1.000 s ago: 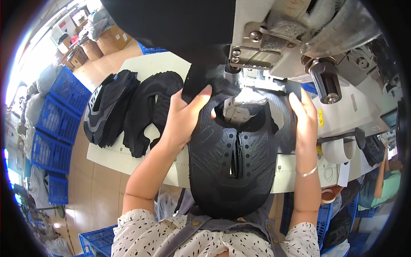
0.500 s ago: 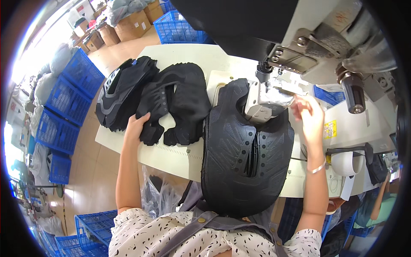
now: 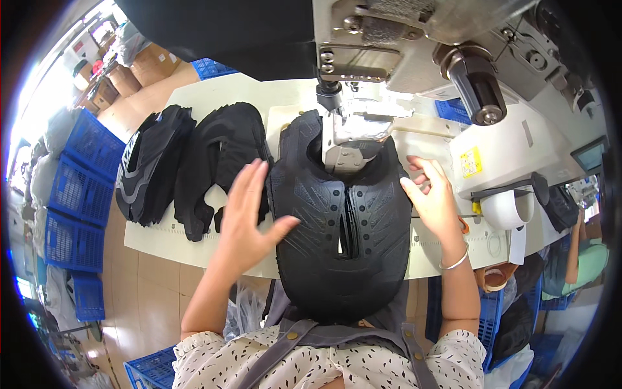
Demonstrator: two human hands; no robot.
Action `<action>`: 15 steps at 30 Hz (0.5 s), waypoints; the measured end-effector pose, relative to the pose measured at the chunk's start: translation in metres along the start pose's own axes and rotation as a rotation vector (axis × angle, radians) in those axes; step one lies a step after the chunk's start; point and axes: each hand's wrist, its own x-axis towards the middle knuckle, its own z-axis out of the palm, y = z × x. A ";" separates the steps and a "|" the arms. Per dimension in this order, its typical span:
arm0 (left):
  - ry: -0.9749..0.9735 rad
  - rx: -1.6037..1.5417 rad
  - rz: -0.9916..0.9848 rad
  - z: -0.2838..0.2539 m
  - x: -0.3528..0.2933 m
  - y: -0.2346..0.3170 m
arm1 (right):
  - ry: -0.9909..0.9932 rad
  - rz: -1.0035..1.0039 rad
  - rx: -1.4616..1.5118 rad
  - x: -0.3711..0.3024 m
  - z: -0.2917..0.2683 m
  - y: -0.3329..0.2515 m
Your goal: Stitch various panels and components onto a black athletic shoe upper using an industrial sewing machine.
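Note:
A thick stack of black shoe uppers (image 3: 343,279) with eyelet holes lies in front of me, its far opening around the metal bed of a sewing machine (image 3: 353,133). My left hand (image 3: 246,220) hovers at the stack's left edge, fingers stretched and thumb out, holding nothing. At the right edge is my right hand (image 3: 433,198), fingers apart and slightly bent; its fingertips are close to the uppers, though I cannot tell if they touch. Further left are a second pile of black uppers (image 3: 202,146) and a third pile with grey trim (image 3: 154,175).
The pale worktable (image 3: 188,249) bears a ruler strip along its front. The machine's dark head (image 3: 220,39) overhangs the far side. Blue crates (image 3: 74,240) stack up at left, cardboard boxes (image 3: 154,63) stand behind. A white ring-shaped part (image 3: 514,209) sits at right, where another person (image 3: 583,266) is partly visible.
My left hand has left the second pile and moved right to the front stack. My right hand has come down from beside the machine's bed to that stack's right edge. The view has shifted right.

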 end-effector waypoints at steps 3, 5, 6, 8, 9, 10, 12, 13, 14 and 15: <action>-0.053 -0.087 -0.050 0.014 0.009 0.005 | -0.071 0.009 0.025 0.003 -0.002 0.005; -0.067 -0.048 -0.047 0.009 0.011 0.009 | -0.088 0.003 0.041 0.003 -0.003 0.005; -0.082 -0.009 -0.047 0.008 0.011 0.010 | -0.069 0.001 0.045 0.002 -0.003 0.003; -0.068 0.004 -0.037 0.010 0.011 0.010 | -0.051 -0.003 0.051 0.001 -0.002 0.002; -0.054 0.018 -0.029 0.011 0.010 0.010 | 0.012 -0.110 -0.056 0.000 -0.001 0.003; -0.053 0.020 -0.031 0.011 0.010 0.010 | 0.075 -0.218 -0.162 -0.001 0.000 0.003; -0.035 0.035 -0.014 0.012 0.010 0.010 | 0.158 -0.324 -0.274 -0.003 0.002 -0.003; -0.036 0.037 -0.017 0.012 0.009 0.009 | 0.244 -0.429 -0.389 -0.003 0.003 -0.006; -0.017 0.042 -0.006 0.013 0.010 0.010 | 0.242 -0.430 -0.388 -0.003 0.003 -0.008; 0.003 0.047 0.005 0.013 0.010 0.010 | 0.294 -0.504 -0.440 -0.003 0.002 -0.010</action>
